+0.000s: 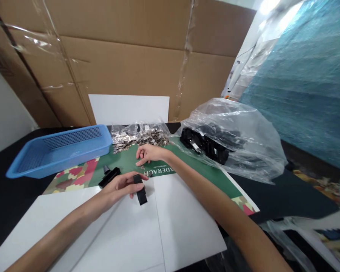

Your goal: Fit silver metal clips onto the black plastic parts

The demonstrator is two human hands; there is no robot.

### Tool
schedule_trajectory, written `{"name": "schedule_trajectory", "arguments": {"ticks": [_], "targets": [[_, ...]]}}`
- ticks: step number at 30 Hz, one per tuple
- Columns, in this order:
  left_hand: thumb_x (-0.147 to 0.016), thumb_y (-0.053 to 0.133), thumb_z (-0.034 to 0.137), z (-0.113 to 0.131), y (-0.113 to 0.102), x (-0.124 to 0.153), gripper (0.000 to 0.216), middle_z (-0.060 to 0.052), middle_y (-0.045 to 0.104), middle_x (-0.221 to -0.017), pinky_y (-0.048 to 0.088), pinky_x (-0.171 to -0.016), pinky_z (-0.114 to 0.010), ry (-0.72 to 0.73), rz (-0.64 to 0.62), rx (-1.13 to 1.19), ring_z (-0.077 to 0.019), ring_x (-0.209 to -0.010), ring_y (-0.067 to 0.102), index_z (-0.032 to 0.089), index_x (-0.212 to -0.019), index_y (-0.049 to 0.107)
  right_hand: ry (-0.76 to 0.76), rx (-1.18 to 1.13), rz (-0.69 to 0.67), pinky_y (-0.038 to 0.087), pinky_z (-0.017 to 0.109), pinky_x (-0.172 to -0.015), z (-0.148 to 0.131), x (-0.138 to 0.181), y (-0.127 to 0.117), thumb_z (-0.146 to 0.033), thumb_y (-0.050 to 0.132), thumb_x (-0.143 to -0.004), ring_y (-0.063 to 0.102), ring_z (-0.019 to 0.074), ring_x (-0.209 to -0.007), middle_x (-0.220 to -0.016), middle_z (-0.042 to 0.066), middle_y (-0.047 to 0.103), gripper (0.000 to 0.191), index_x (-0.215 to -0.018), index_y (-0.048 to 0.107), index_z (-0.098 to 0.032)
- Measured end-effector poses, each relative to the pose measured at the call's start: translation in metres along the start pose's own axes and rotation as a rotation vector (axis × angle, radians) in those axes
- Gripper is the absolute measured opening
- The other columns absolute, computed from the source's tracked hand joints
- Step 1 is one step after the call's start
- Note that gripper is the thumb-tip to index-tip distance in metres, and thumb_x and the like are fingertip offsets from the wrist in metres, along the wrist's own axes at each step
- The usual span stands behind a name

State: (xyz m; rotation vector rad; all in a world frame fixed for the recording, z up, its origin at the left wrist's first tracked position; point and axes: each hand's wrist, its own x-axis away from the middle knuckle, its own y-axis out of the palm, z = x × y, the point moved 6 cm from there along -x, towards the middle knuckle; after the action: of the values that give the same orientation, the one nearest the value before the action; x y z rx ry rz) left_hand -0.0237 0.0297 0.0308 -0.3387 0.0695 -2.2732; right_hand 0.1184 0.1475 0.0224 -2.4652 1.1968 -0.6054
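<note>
My left hand (121, 186) grips a small black plastic part (139, 189) over the white sheet (147, 230), fingers wrapped round its top end. My right hand (149, 154) reaches forward onto the green printed mat (187, 166), fingers curled down in a pinch at the edge of a pile of small silvery metal pieces (143, 138); what it pinches is too small to see. Another black plastic part (109, 176) lies on the mat just left of my left hand.
An empty blue mesh-bottomed tray (61, 149) sits at the left. A clear plastic bag (232, 139) holding several black parts lies at the right. Cardboard panels (124, 56) and a white board (129, 108) stand behind. Blue wrapped material (308, 79) rises at far right.
</note>
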Motion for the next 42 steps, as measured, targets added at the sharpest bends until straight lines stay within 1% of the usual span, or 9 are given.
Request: {"name": "schedule_trajectory", "arguments": {"ticks": [6, 12, 15, 18, 21, 27, 30, 34, 42], "targets": [[-0.085, 0.072, 0.060, 0.002, 0.001, -0.002, 0.049, -0.002, 0.062, -0.086, 0.042, -0.071, -0.028, -0.001, 0.001, -0.039, -0.0162, -0.075, 0.050, 0.022, -0.116, 0.073, 0.040, 0.057, -0.077, 0.030, 0.020, -0.043, 0.001, -0.005, -0.005, -0.029, 0.101, -0.053, 0.040, 0.0063, -0.048, -0.056, -0.011, 0.049, 0.046, -0.077, 0.065, -0.014], [-0.084, 0.073, 0.059, 0.004, 0.000, 0.003, 0.049, -0.005, 0.068, -0.096, 0.047, -0.081, -0.031, -0.013, 0.033, -0.046, -0.0230, -0.092, 0.059, 0.022, -0.115, 0.073, -0.162, -0.058, -0.216, 0.048, 0.021, -0.061, -0.004, 0.012, -0.004, -0.032, 0.089, -0.075, 0.063, 0.0127, -0.074, -0.079, 0.000, 0.071, 0.030, -0.095, 0.074, -0.016], [-0.081, 0.076, 0.058, 0.002, -0.003, 0.004, 0.047, -0.007, 0.072, -0.105, 0.048, -0.092, -0.034, -0.019, 0.069, -0.044, -0.0285, -0.105, 0.063, 0.023, -0.112, 0.074, -0.220, -0.062, -0.222, 0.047, 0.020, -0.061, -0.001, 0.016, -0.004, -0.029, 0.087, -0.077, 0.061, 0.0117, -0.072, -0.079, 0.001, 0.073, 0.022, -0.089, 0.075, -0.015], [-0.080, 0.076, 0.060, 0.002, -0.005, 0.003, 0.048, -0.006, 0.074, -0.099, 0.050, -0.089, -0.034, -0.012, 0.099, -0.066, -0.0286, -0.099, 0.065, 0.022, -0.110, 0.076, -0.202, -0.022, -0.190, 0.044, 0.018, -0.056, 0.000, 0.015, -0.005, -0.023, 0.085, -0.078, 0.059, 0.0104, -0.069, -0.076, 0.000, 0.071, 0.014, -0.083, 0.074, -0.015], [-0.079, 0.075, 0.061, 0.005, -0.006, 0.004, 0.051, -0.006, 0.075, -0.097, 0.051, -0.089, -0.034, -0.016, 0.155, -0.065, -0.0292, -0.098, 0.066, 0.022, -0.111, 0.076, -0.206, -0.097, -0.093, 0.048, 0.019, -0.057, -0.002, 0.019, -0.007, -0.021, 0.082, -0.082, 0.061, 0.0112, -0.069, -0.076, -0.001, 0.069, 0.013, -0.083, 0.070, -0.015], [-0.082, 0.076, 0.054, 0.007, -0.002, 0.010, 0.061, -0.008, 0.075, -0.117, 0.040, -0.114, -0.040, -0.091, 0.159, 0.138, -0.0329, -0.126, 0.061, 0.021, -0.132, 0.067, -0.299, -0.144, 0.155, 0.054, 0.025, -0.066, 0.000, 0.062, -0.003, -0.026, 0.078, -0.088, 0.064, 0.0136, -0.070, -0.078, 0.000, 0.066, 0.017, -0.101, 0.073, -0.016], [-0.083, 0.076, 0.052, 0.005, -0.004, 0.009, 0.065, -0.010, 0.075, -0.118, 0.043, -0.112, -0.042, -0.098, 0.161, 0.252, -0.0325, -0.121, 0.066, 0.020, -0.136, 0.061, -0.389, -0.034, 0.230, 0.055, 0.027, -0.081, -0.001, 0.090, 0.003, -0.029, 0.077, -0.090, 0.067, 0.0150, -0.085, -0.095, 0.004, 0.069, 0.013, -0.099, 0.078, -0.019], [-0.078, 0.080, 0.050, -0.003, -0.014, 0.005, 0.065, -0.009, 0.077, -0.112, 0.048, -0.106, -0.040, -0.090, 0.304, 0.352, -0.0305, -0.115, 0.069, 0.020, -0.132, 0.061, -0.427, 0.021, 0.265, 0.056, 0.030, -0.090, -0.011, 0.108, 0.010, -0.024, 0.073, -0.093, 0.068, 0.0165, -0.092, -0.100, 0.004, 0.067, 0.007, -0.096, 0.077, -0.019], [-0.076, 0.079, 0.052, -0.008, -0.015, 0.003, 0.063, -0.015, 0.078, -0.113, 0.052, -0.097, -0.040, -0.103, 0.368, 0.378, -0.0335, -0.118, 0.068, 0.015, -0.124, 0.062, -0.399, 0.432, 0.597, 0.046, 0.028, -0.075, -0.027, 0.115, 0.014, -0.017, 0.060, -0.102, 0.057, 0.0131, -0.074, -0.108, 0.006, 0.062, 0.014, -0.102, 0.073, -0.020]]}}
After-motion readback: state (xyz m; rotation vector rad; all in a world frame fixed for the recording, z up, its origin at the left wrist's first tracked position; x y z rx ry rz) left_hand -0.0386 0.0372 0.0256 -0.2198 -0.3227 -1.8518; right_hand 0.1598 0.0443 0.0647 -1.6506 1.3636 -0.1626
